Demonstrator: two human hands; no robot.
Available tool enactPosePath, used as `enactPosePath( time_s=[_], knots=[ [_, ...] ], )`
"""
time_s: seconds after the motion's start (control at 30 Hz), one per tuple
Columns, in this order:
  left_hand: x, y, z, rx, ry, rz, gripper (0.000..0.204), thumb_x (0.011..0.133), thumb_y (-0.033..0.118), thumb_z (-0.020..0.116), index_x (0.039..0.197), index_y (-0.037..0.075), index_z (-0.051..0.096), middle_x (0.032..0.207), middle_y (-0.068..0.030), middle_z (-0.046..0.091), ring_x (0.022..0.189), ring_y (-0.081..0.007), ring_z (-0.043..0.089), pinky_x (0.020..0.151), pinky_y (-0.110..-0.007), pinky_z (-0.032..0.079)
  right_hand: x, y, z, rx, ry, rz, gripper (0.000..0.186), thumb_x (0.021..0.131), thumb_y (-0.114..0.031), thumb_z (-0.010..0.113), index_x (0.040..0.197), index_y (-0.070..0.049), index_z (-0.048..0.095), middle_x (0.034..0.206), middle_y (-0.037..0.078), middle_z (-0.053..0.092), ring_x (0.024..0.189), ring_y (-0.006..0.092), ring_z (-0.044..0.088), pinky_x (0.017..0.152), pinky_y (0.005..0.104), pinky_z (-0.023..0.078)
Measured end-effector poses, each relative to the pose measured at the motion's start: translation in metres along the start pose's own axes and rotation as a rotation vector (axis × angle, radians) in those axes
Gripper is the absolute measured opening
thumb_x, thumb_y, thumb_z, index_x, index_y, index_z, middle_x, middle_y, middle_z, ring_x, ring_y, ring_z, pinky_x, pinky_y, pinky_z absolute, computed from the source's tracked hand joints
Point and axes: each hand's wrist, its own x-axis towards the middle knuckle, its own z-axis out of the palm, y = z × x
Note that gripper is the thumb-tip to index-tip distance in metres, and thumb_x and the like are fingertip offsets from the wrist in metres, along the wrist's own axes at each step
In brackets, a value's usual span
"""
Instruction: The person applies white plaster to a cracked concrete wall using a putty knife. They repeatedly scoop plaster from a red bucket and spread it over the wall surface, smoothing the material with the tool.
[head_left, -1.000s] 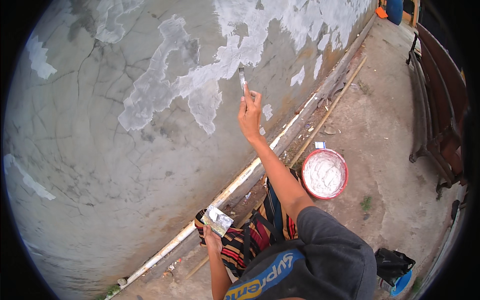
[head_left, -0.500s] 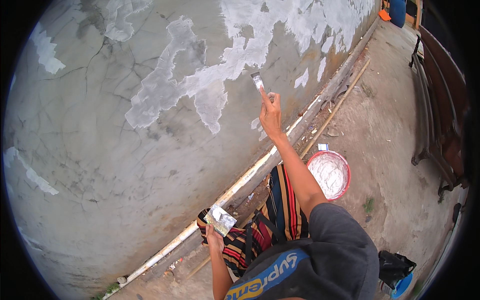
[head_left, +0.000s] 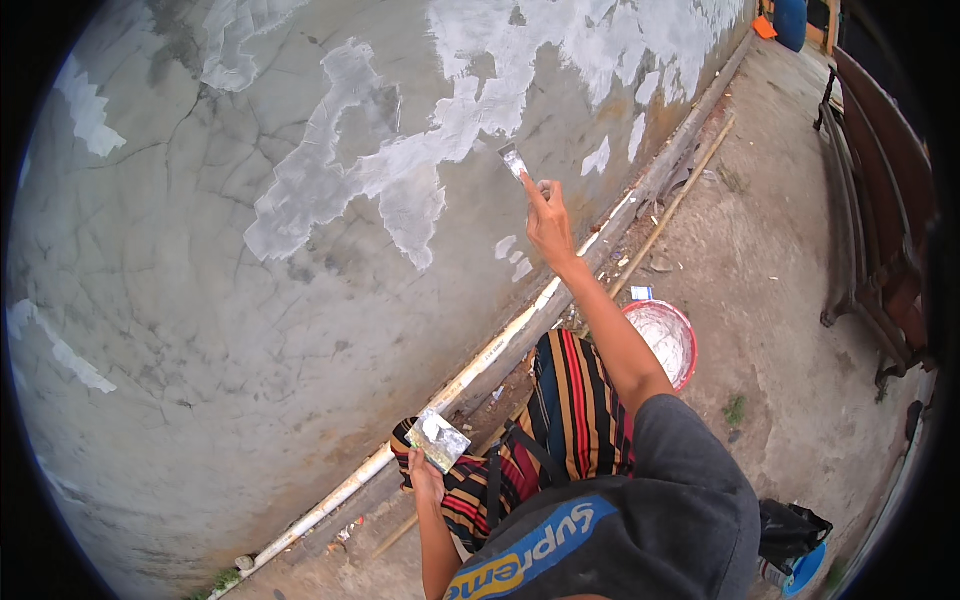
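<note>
My right hand [head_left: 549,225] is closed round a putty knife [head_left: 514,162], index finger stretched along its white-smeared blade. The blade's tip is at the grey cracked wall [head_left: 330,330], just below a band of white putty [head_left: 420,150]; whether it touches I cannot tell. Low on the left, my left hand [head_left: 426,478] grips the edge of a small square board [head_left: 438,441] with a dab of white putty on top. Beyond my right forearm stands a red-rimmed basin [head_left: 690,345] of white putty, partly hidden by the arm.
A white pipe [head_left: 500,340] runs along the wall's foot, with a bamboo pole [head_left: 680,205] beside it. On the right is a dark wooden bench [head_left: 880,200]. A black bag [head_left: 793,530] and a blue bucket [head_left: 805,572] sit behind me at lower right.
My right forearm has shifted slightly right and now covers more of the basin. The putty knife stays near the same spot under the putty band. My left hand and board barely move.
</note>
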Motion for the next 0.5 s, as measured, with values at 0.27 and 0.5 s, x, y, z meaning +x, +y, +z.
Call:
enactPosePath(
  time_s=[0.27,0.5],
  knots=[
    [0.011,-0.002,-0.006,0.013,-0.041,0.0,0.018,0.099,0.013,0.051,0.115,0.005,0.05,0.121,-0.0059,0.057,0.116,-0.0186,0.054,0.101,-0.033,0.043,0.007,-0.073,0.075,0.282,0.136,0.279,0.055,0.092,0.004,0.051,0.145,-0.005,0.04,0.106,0.016,0.042,0.083,0.0278,0.054,0.074,0.0377,0.048],
    [0.012,-0.003,0.003,0.014,-0.034,-0.024,0.027,0.1,0.014,0.049,0.125,0.003,0.048,0.127,-0.0077,0.055,0.118,-0.02,0.054,0.102,-0.033,0.042,-0.023,-0.085,0.025,0.226,-0.001,0.355,0.041,0.092,-0.003,0.052,0.133,-0.004,0.055,0.095,0.018,0.049,0.078,0.0277,0.055,0.072,0.0375,0.047]
  ],
)
